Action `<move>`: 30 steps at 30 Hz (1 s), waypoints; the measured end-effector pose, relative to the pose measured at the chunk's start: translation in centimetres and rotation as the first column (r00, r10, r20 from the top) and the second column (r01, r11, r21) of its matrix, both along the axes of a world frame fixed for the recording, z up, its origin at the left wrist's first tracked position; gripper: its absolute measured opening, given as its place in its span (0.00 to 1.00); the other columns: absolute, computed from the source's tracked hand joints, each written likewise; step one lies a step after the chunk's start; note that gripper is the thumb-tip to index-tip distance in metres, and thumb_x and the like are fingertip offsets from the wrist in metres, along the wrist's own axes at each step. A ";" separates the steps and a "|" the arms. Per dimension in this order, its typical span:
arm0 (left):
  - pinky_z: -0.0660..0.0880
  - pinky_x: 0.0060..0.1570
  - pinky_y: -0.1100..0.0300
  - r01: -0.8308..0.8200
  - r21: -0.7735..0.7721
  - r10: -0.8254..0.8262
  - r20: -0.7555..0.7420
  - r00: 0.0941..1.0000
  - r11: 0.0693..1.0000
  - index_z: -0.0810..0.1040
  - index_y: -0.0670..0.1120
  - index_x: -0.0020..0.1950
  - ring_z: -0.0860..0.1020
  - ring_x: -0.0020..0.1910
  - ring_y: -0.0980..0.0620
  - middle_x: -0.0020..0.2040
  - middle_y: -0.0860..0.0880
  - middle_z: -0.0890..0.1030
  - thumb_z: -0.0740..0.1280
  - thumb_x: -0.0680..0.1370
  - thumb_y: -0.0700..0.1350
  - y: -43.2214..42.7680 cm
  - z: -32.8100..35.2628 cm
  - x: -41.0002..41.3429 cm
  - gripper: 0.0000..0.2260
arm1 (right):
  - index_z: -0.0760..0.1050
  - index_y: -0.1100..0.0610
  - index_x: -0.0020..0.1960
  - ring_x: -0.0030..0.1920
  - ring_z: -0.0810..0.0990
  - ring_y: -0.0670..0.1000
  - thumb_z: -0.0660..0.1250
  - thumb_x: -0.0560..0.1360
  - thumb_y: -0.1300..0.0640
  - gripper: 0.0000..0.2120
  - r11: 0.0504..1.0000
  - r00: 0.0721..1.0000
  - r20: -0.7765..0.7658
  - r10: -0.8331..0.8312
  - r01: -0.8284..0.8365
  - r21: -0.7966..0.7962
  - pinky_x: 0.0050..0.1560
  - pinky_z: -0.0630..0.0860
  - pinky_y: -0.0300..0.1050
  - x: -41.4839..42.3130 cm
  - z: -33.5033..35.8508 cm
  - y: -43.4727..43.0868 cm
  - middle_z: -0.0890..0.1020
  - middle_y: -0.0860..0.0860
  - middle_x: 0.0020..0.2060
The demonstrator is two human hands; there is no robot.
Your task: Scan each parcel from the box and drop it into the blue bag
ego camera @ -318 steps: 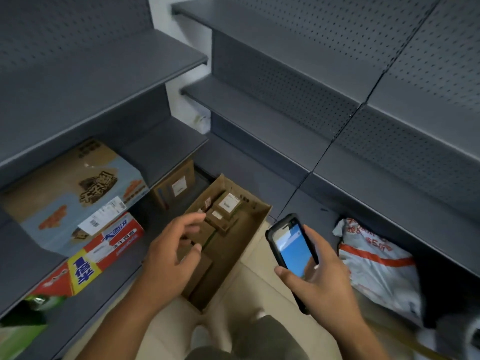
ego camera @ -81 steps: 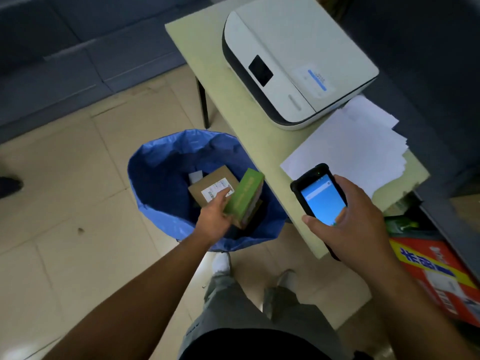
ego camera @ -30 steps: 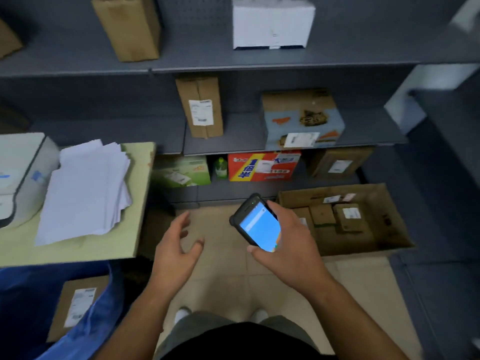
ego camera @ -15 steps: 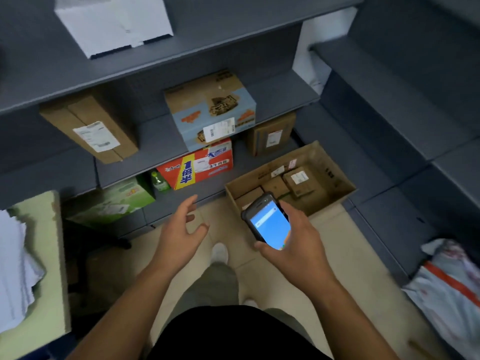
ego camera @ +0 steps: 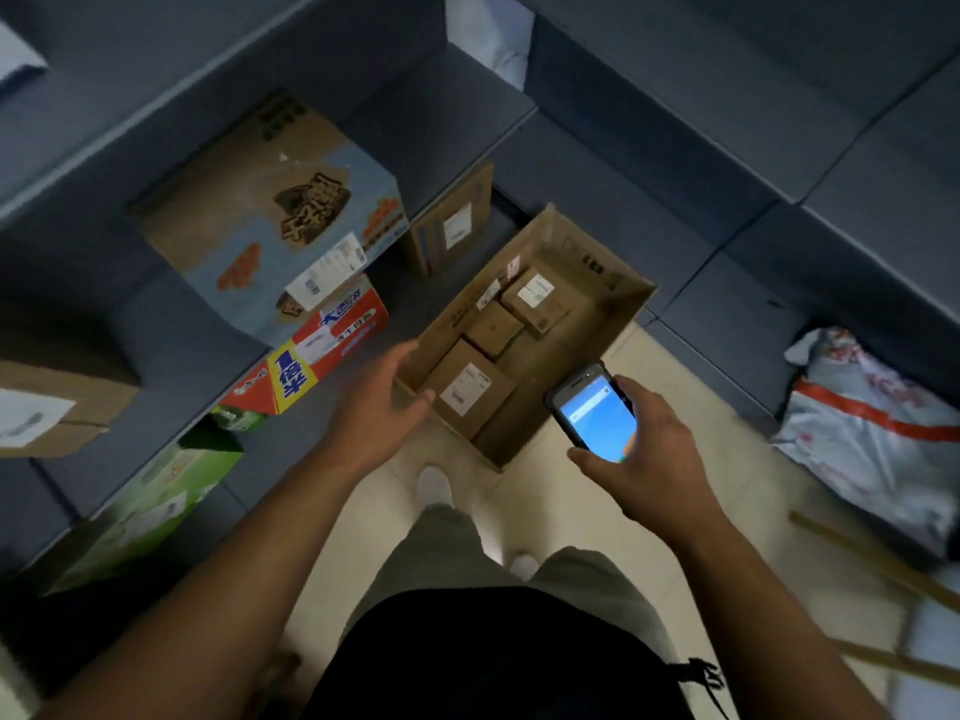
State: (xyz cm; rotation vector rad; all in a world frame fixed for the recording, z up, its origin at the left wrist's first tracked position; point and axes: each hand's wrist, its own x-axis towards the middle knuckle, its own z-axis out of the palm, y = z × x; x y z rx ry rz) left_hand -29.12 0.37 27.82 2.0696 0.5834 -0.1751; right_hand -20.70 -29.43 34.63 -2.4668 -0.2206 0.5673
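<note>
An open cardboard box point(ego camera: 608, 309) lies on the floor between the shelves, with several small brown parcels inside. The nearest parcel point(ego camera: 470, 389) shows a white label face up; two more, one plain point(ego camera: 492, 330) and one labelled point(ego camera: 535, 298), sit behind it. My left hand point(ego camera: 382, 407) is empty with fingers spread, hovering at the box's near left corner beside the nearest parcel. My right hand point(ego camera: 641, 449) grips a black handheld scanner point(ego camera: 592, 410) with a lit blue screen, just right of the box. The blue bag is out of view.
Grey shelving rises on the left and at the back. It holds a large brown-and-blue carton point(ego camera: 275, 220), a red-and-yellow box point(ego camera: 317, 356), a green box point(ego camera: 150, 506) and a labelled carton point(ego camera: 452, 226). A white-and-orange sack point(ego camera: 872, 433) lies on the floor at right.
The view has swung from the blue bag and table back to the shelves and closed in on the box. My empty left hand has reached forward to the box's near corner.
</note>
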 end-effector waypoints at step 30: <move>0.78 0.54 0.48 0.540 0.507 -0.368 -0.404 0.837 0.671 0.62 0.57 0.74 0.77 0.63 0.44 0.68 0.46 0.76 0.68 0.74 0.65 -1.1 -55.2 23.2 0.32 | 0.62 0.49 0.74 0.57 0.71 0.45 0.68 0.59 0.33 0.48 0.995 0.995 0.002 0.103 -0.103 0.014 0.53 0.67 0.38 18.8 -44.5 -1.2 0.75 0.49 0.63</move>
